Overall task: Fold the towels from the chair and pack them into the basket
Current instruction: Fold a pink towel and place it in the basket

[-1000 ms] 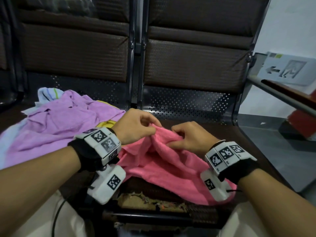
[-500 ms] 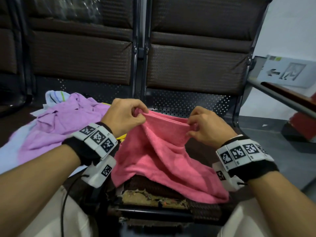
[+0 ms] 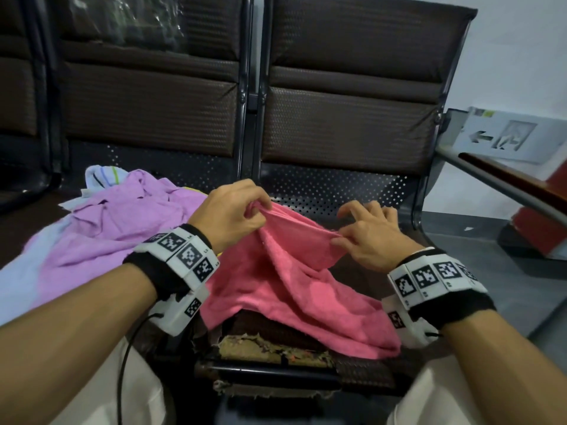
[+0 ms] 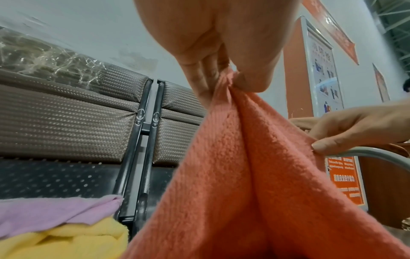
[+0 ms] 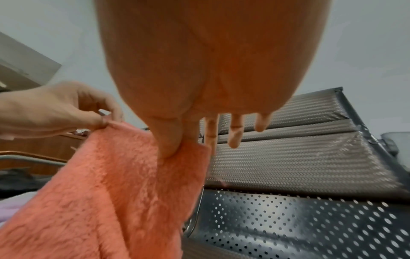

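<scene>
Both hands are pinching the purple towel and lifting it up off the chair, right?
Not quite. The left hand and the right hand are pinching the pink towel, not the purple one. The head view shows it: the purple towel lies in the pile on the next seat, with no hand on it. The rest is right: both hands pinch the top edge and lift it off the chair.

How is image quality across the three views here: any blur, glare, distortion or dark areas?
Head view: dim overall, wide-angle bending of the chair backs, glare on plastic wrap top left; pink towel sharp. Left wrist view: left hand close and soft, towel pile crisp, strong fisheye. Right wrist view: right hand fills the frame, blurred; towel fuzzy, perforated seat streaked.
</scene>
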`<action>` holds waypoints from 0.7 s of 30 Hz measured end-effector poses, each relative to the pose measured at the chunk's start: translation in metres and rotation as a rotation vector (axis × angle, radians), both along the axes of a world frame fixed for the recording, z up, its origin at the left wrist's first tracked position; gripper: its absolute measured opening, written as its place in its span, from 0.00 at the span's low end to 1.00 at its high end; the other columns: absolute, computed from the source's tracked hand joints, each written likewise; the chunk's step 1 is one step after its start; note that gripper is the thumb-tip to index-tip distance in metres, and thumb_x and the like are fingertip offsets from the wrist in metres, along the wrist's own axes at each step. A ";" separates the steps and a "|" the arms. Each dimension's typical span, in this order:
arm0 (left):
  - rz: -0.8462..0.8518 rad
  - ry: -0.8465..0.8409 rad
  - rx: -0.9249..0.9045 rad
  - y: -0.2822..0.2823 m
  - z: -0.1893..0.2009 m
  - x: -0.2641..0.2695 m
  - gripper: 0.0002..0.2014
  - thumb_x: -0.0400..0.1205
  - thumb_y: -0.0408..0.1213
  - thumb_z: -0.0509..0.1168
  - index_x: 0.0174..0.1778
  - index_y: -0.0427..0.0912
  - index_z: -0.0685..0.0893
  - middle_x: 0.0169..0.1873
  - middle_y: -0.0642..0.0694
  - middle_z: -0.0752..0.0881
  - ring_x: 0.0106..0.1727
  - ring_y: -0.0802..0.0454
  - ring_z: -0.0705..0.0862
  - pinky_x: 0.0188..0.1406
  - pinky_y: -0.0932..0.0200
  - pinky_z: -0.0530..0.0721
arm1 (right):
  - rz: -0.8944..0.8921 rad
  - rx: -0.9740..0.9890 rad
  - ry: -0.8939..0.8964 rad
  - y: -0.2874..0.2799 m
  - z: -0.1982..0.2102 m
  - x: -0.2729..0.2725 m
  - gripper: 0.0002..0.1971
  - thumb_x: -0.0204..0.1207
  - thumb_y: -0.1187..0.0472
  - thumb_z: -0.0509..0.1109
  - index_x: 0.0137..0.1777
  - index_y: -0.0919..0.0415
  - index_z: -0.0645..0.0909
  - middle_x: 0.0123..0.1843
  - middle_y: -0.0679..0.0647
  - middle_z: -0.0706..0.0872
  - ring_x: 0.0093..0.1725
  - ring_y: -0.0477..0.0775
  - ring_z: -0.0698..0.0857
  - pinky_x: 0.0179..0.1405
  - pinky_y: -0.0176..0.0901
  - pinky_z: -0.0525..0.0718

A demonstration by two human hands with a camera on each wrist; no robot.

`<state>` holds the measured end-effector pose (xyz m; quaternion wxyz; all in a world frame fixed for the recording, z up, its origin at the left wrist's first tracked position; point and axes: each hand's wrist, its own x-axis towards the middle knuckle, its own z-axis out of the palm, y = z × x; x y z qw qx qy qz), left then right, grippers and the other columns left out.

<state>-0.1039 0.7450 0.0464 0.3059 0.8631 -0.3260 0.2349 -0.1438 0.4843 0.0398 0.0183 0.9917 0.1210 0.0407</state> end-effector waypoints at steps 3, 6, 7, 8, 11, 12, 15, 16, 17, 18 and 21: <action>0.032 0.021 -0.011 0.004 -0.001 0.002 0.11 0.66 0.27 0.65 0.41 0.40 0.88 0.34 0.51 0.80 0.33 0.55 0.76 0.38 0.61 0.76 | -0.004 0.185 -0.070 -0.004 0.006 -0.001 0.13 0.78 0.44 0.65 0.47 0.51 0.86 0.53 0.45 0.79 0.56 0.52 0.79 0.60 0.50 0.72; 0.063 0.036 -0.028 0.006 -0.001 0.004 0.11 0.67 0.26 0.66 0.42 0.39 0.87 0.32 0.53 0.76 0.32 0.54 0.74 0.37 0.61 0.74 | 0.017 0.334 -0.189 -0.005 0.010 -0.004 0.14 0.73 0.48 0.74 0.35 0.59 0.81 0.35 0.47 0.78 0.38 0.53 0.80 0.40 0.39 0.70; 0.069 0.038 -0.029 0.006 -0.002 0.005 0.11 0.67 0.25 0.67 0.42 0.39 0.87 0.32 0.52 0.76 0.32 0.54 0.74 0.37 0.61 0.74 | 0.012 0.354 -0.220 -0.004 0.011 -0.005 0.15 0.71 0.49 0.75 0.33 0.58 0.79 0.33 0.47 0.77 0.35 0.52 0.78 0.37 0.37 0.66; 0.068 0.038 -0.027 0.006 -0.002 0.005 0.11 0.67 0.24 0.67 0.43 0.39 0.87 0.32 0.51 0.76 0.33 0.54 0.74 0.37 0.60 0.74 | 0.008 0.379 -0.251 -0.004 0.011 -0.005 0.14 0.70 0.50 0.77 0.33 0.56 0.78 0.32 0.46 0.77 0.34 0.50 0.76 0.36 0.36 0.65; 0.034 0.015 -0.046 0.003 -0.003 0.006 0.12 0.67 0.21 0.67 0.43 0.37 0.87 0.35 0.45 0.80 0.32 0.55 0.74 0.37 0.64 0.73 | -0.025 0.510 -0.296 -0.005 0.010 -0.005 0.15 0.68 0.59 0.78 0.37 0.46 0.73 0.33 0.41 0.79 0.32 0.41 0.77 0.33 0.32 0.68; 0.020 0.005 -0.066 0.002 -0.002 0.005 0.13 0.67 0.21 0.67 0.43 0.37 0.87 0.35 0.44 0.81 0.31 0.57 0.73 0.37 0.66 0.73 | -0.025 0.581 -0.295 -0.006 0.010 -0.004 0.16 0.67 0.63 0.78 0.39 0.46 0.72 0.33 0.43 0.81 0.32 0.38 0.78 0.34 0.32 0.71; -0.011 -0.010 -0.155 -0.003 0.000 0.005 0.13 0.66 0.21 0.65 0.42 0.37 0.87 0.36 0.45 0.82 0.31 0.63 0.74 0.36 0.77 0.69 | -0.036 0.658 -0.220 -0.007 0.010 -0.003 0.22 0.66 0.68 0.76 0.56 0.46 0.75 0.41 0.45 0.87 0.37 0.35 0.82 0.40 0.26 0.75; -0.016 -0.005 -0.190 -0.005 0.001 0.004 0.13 0.66 0.21 0.65 0.42 0.38 0.87 0.36 0.46 0.83 0.32 0.66 0.75 0.37 0.78 0.69 | -0.042 0.614 -0.185 -0.007 0.010 -0.001 0.22 0.67 0.67 0.75 0.59 0.48 0.78 0.44 0.46 0.88 0.41 0.38 0.84 0.43 0.28 0.75; -0.020 0.012 -0.231 -0.007 0.004 0.002 0.13 0.66 0.21 0.64 0.42 0.39 0.87 0.37 0.48 0.83 0.33 0.68 0.76 0.38 0.79 0.70 | -0.063 0.553 -0.168 -0.007 0.012 0.000 0.17 0.68 0.66 0.74 0.57 0.50 0.83 0.43 0.47 0.89 0.43 0.44 0.85 0.44 0.32 0.75; -0.021 0.050 -0.279 -0.010 0.006 -0.001 0.14 0.67 0.21 0.64 0.43 0.40 0.86 0.38 0.49 0.84 0.34 0.68 0.77 0.39 0.78 0.70 | -0.087 0.530 -0.165 -0.007 0.014 0.000 0.10 0.70 0.65 0.72 0.49 0.52 0.86 0.39 0.48 0.88 0.42 0.48 0.86 0.42 0.37 0.74; 0.014 0.209 -0.434 -0.019 0.019 -0.010 0.15 0.71 0.22 0.61 0.44 0.45 0.86 0.38 0.55 0.85 0.34 0.70 0.78 0.39 0.77 0.71 | -0.147 0.819 -0.179 -0.001 0.029 -0.004 0.06 0.72 0.67 0.70 0.39 0.55 0.85 0.33 0.48 0.84 0.39 0.48 0.81 0.42 0.43 0.75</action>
